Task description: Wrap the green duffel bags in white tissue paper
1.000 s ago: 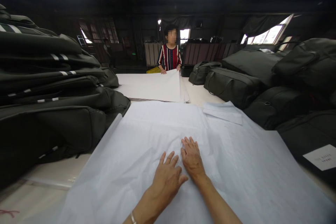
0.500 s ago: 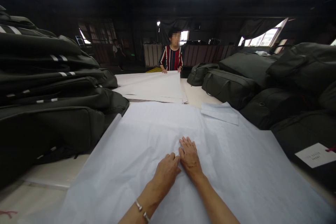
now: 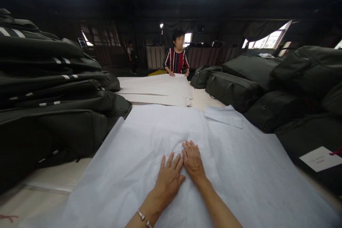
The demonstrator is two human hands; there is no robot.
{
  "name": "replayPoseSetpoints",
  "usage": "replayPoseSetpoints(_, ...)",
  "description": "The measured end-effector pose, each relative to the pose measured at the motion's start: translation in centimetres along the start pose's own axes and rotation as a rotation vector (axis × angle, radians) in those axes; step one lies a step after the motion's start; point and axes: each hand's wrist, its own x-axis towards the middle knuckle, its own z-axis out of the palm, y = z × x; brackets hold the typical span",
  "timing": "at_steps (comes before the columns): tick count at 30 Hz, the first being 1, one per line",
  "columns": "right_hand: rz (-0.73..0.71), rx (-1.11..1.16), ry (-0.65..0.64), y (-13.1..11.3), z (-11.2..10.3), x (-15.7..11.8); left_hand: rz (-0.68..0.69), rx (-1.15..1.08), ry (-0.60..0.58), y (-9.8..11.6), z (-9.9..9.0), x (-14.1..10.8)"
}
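Note:
A large sheet of thin white wrapping paper (image 3: pixel 248 174) spreads across the table in front of me, with creases around my hands. My left hand (image 3: pixel 169 176) lies flat on it, fingers spread, a silver bracelet on the wrist. Close by on the right, my right hand (image 3: pixel 192 160) also rests palm down on the paper, its fingers stretched forward. Neither hand holds anything. Beyond them, toward the right, a folded strip of white paper (image 3: pixel 223 117) lies on top of the sheet.
Dark bags (image 3: pixel 53 124) are piled high on the left. More dark duffel bags (image 3: pixel 232 87) line the right, near a white tag (image 3: pixel 319 158) on a red cord. Across the table a person in a striped top (image 3: pixel 176 60) handles a stack of large white sheets (image 3: pixel 155 89).
My left hand has opened from curled fingers to lying flat; my right hand stays put. The person opposite has shifted slightly right with the top sheet.

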Motion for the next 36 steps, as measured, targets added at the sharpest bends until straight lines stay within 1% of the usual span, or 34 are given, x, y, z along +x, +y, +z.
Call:
replayPoseSetpoints(5, 0.021, 0.067, -0.012, -0.1, -0.2, 0.1, -0.012, -0.027, -0.002, 0.1, -0.1, -0.2)
replayPoseSetpoints(8, 0.067, 0.11, -0.044, -0.8, -1.2, 0.9, 0.0, -0.023, -0.011, 0.4, -0.5, 0.0)
replayPoseSetpoints(10, 0.105, 0.124, -0.078, -1.9, -2.7, 1.5, -0.011, 0.003, -0.043, 0.7, -1.0, 0.0)
replayPoseSetpoints(12, 0.128, 0.131, -0.106, -3.2, -5.1, 2.1, -0.044, 0.051, -0.071, 0.8, -1.4, -0.1)
replayPoseSetpoints(14, 0.114, 0.138, -0.1, -4.3, -8.0, 2.0, -0.034, 0.082, -0.02, 0.7, -1.3, 0.1)
replayPoseSetpoints(15, 0.098, 0.142, -0.088, -4.7, -9.8, 1.5, -0.017, 0.09, -0.002, 0.6, -1.1, 0.3)
replayPoseSetpoints(16, 0.075, 0.146, -0.08, -5.0, -12.0, 0.4, 0.004, 0.096, 0.013, 0.4, -0.9, 0.5)
replayPoseSetpoints(17, 0.051, 0.157, -0.069, -5.1, -14.5, -1.3, 0.02, 0.101, 0.022, 0.4, -0.7, 0.7)
replayPoseSetpoints(18, 0.035, 0.171, -0.051, -5.0, -17.4, -3.7, 0.034, 0.106, 0.03, 0.3, -0.6, 0.7)
replayPoseSetpoints(19, 0.033, 0.18, -0.022, -4.5, -20.6, -6.6, 0.046, 0.107, 0.035, 0.2, -0.5, 0.7)
replayPoseSetpoints(20, 0.054, 0.222, 0.046, -3.5, -24.1, -10.0, 0.058, 0.107, 0.039, 0.2, -0.6, 0.6)
replayPoseSetpoints(21, 0.122, 0.217, 0.12, -2.0, -27.7, -13.6, 0.07, 0.106, 0.044, 0.2, -0.6, 0.6)
replayPoseSetpoints(22, 0.244, 0.17, 0.196, -0.1, -31.3, -17.4, 0.08, 0.107, 0.049, 0.1, -0.7, 0.5)
replayPoseSetpoints(23, 0.418, 0.1, 0.294, 2.2, -34.7, -21.0, 0.084, 0.111, 0.055, 0.1, -0.8, 0.4)
replayPoseSetpoints(24, 0.63, 0.032, 0.384, 4.7, -37.7, -24.4, 0.086, 0.12, 0.059, 0.1, -0.8, 0.4)
replayPoseSetpoints(25, 0.832, -0.013, 0.436, 7.2, -40.2, -27.5, 0.083, 0.13, 0.064, 0.1, -0.8, 0.4)
replayPoseSetpoints(26, 0.978, -0.021, 0.446, 9.4, -42.2, -30.1, 0.079, 0.139, 0.064, 0.1, -0.8, 0.4)
replayPoseSetpoints(27, 1.075, 0.053, 0.402, 11.3, -43.5, -32.2, 0.077, 0.146, 0.058, 0.2, -0.9, 0.4)
replayPoseSetpoints(28, 1.145, 0.147, 0.328, 12.7, -44.2, -33.9, 0.079, 0.15, 0.048, 0.3, -0.9, 0.5)
replayPoseSetpoints(30, 1.226, 0.325, 0.197, 14.5, -44.4, -36.1, 0.081, 0.152, 0.029, 0.5, -1.1, 0.5)
replayPoseSetpoints(31, 1.249, 0.389, 0.162, 14.9, -44.1, -36.6, 0.073, 0.149, 0.028, 0.7, -1.3, 0.5)
replayPoseSetpoints(33, 1.269, 0.468, 0.157, 15.1, -43.4, -37.1, 0.058, 0.144, 0.036, 0.9, -1.6, 0.4)
replayPoseSetpoints(36, 1.25, 0.567, 0.216, 15.0, -42.8, -37.4, 0.052, 0.143, 0.043, 1.0, -1.9, 0.4)
